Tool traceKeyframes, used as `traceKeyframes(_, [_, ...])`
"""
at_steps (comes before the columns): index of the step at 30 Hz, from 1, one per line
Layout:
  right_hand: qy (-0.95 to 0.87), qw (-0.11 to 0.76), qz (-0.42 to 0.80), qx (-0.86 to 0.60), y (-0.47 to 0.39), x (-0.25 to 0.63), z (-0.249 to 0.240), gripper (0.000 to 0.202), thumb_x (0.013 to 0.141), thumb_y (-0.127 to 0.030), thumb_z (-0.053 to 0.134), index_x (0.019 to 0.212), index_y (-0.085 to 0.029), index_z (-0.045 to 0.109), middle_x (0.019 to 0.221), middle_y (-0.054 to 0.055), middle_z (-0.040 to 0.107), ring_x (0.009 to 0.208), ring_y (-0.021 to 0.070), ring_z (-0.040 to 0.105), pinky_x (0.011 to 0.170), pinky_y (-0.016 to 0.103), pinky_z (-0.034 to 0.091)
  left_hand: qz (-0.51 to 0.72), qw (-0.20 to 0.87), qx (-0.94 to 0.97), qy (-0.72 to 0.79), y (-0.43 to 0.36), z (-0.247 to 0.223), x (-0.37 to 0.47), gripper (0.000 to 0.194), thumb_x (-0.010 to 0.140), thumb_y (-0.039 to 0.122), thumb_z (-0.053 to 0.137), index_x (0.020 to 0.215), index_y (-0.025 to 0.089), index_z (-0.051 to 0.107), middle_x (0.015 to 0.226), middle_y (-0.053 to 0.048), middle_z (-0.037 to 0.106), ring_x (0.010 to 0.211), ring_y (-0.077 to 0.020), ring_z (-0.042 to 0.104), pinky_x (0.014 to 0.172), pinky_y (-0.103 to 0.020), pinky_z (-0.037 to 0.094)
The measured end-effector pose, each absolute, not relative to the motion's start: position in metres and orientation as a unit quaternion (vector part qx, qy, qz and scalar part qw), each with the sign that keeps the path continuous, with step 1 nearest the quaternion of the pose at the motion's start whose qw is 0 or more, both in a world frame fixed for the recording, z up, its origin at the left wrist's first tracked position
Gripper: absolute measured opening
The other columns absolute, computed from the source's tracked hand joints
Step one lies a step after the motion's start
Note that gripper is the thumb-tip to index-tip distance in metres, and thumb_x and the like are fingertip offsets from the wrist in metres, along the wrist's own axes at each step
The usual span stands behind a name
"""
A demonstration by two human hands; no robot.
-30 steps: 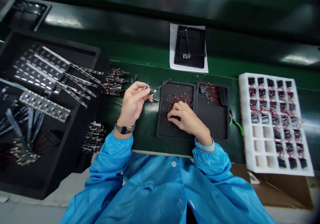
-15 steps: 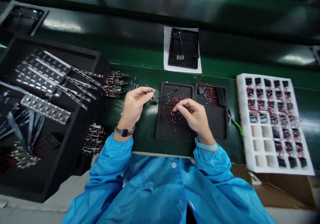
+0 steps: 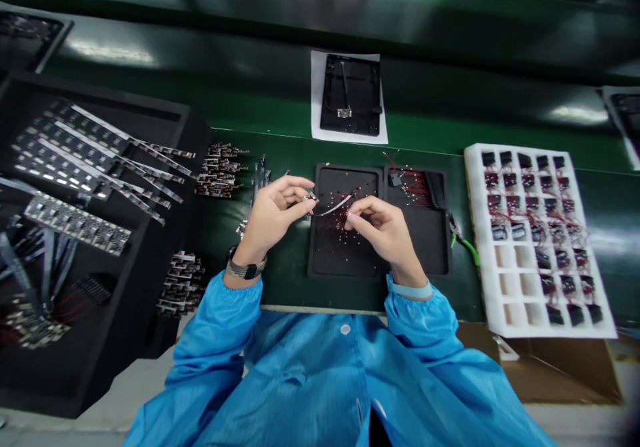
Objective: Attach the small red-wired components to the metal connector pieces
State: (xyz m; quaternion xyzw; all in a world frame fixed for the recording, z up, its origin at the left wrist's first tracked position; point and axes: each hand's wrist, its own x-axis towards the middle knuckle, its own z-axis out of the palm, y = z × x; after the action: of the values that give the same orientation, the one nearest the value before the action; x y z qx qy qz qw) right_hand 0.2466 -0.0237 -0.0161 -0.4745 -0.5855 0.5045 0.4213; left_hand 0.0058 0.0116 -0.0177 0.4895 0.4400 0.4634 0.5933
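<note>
My left hand [image 3: 273,215] pinches the small board end of a thin flex cable [image 3: 334,206] between thumb and fingers. The cable curves to the right, and its far end reaches the fingertips of my right hand [image 3: 383,230]. The right fingers are pinched together; what they hold is too small to make out. Both hands are above or beside a black tray [image 3: 345,267] scattered with small red wires with white ends. The right compartment [image 3: 425,247] holds more red wires and black pieces at its top.
Green-handled pliers [image 3: 467,248] lie right of the tray, near a white foam tray [image 3: 507,320] of black parts. A black device shell [image 3: 363,94] rests on paper behind. At left are a large black bin [image 3: 145,100] and stacks of small boards [image 3: 220,170].
The view has shifted slightly, moving the surroundings left. The cable has turned from its dark side to a pale side, and my left hand's fingers have spread somewhat; my right fingertips are now at the cable's end.
</note>
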Motion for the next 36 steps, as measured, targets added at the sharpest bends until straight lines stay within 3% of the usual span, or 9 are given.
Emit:
traceKeyframes(4, [-0.609, 0.401, 0.512, -0.454, -0.0236, 0.2441, -0.0160, 0.013, 0.098, -0.032, 0.074, 0.093, -0.020, 0.071, 0.080, 0.002, 0.070, 0.072, 0.0160, 0.063, 0.070, 0.031, 0.050, 0.407, 0.566, 0.578, 0.424, 0.0097, -0.0165, 0.0078, 0.018, 0.085, 0.025, 0.082, 0.101, 0.017, 0.082, 0.093, -0.007, 0.077, 0.084, -0.0183, 0.071, 0.080, -0.031, 0.056])
traceKeyframes(7, [-0.634, 0.375, 0.506, -0.448, -0.0239, 0.2405, -0.0151, 0.012, 0.098, -0.030, 0.072, 0.092, -0.020, 0.072, 0.080, 0.001, 0.068, 0.069, 0.0145, 0.057, 0.068, 0.030, 0.047, 0.353, 0.553, 0.636, 0.405, 0.0080, -0.0165, 0.0088, 0.019, 0.089, 0.024, 0.078, 0.106, 0.020, 0.083, 0.099, -0.008, 0.079, 0.091, -0.0203, 0.072, 0.086, -0.033, 0.055])
traceKeyframes(22, [-0.670, 0.315, 0.512, -0.436, -0.0241, 0.2383, -0.0084, 0.019, 0.097, -0.035, 0.069, 0.086, -0.020, 0.070, 0.076, 0.001, 0.063, 0.067, 0.0153, 0.056, 0.065, 0.031, 0.046, 0.295, 0.551, 0.680, 0.384, 0.0057, -0.0185, 0.0096, 0.011, 0.090, 0.025, 0.076, 0.099, 0.022, 0.083, 0.096, -0.006, 0.079, 0.088, -0.0209, 0.072, 0.083, -0.034, 0.053])
traceKeyframes(31, [-0.672, 0.304, 0.504, -0.449, -0.0253, 0.2384, -0.0159, 0.013, 0.095, -0.024, 0.069, 0.084, -0.019, 0.071, 0.074, -0.001, 0.061, 0.064, 0.0128, 0.053, 0.063, 0.029, 0.041, 0.276, 0.542, 0.684, 0.403, 0.0053, -0.0169, 0.0119, 0.011, 0.090, 0.021, 0.074, 0.098, 0.021, 0.082, 0.094, -0.005, 0.079, 0.086, -0.0197, 0.071, 0.080, -0.032, 0.052])
traceKeyframes(36, [-0.670, 0.288, 0.512, -0.454, -0.0250, 0.2396, -0.0171, 0.017, 0.097, -0.032, 0.070, 0.086, -0.019, 0.073, 0.074, -0.001, 0.062, 0.065, 0.0133, 0.053, 0.063, 0.029, 0.041, 0.273, 0.549, 0.681, 0.400, 0.0054, -0.0149, 0.0111, 0.010, 0.088, 0.020, 0.075, 0.094, 0.020, 0.083, 0.090, -0.005, 0.078, 0.083, -0.0186, 0.070, 0.078, -0.030, 0.052])
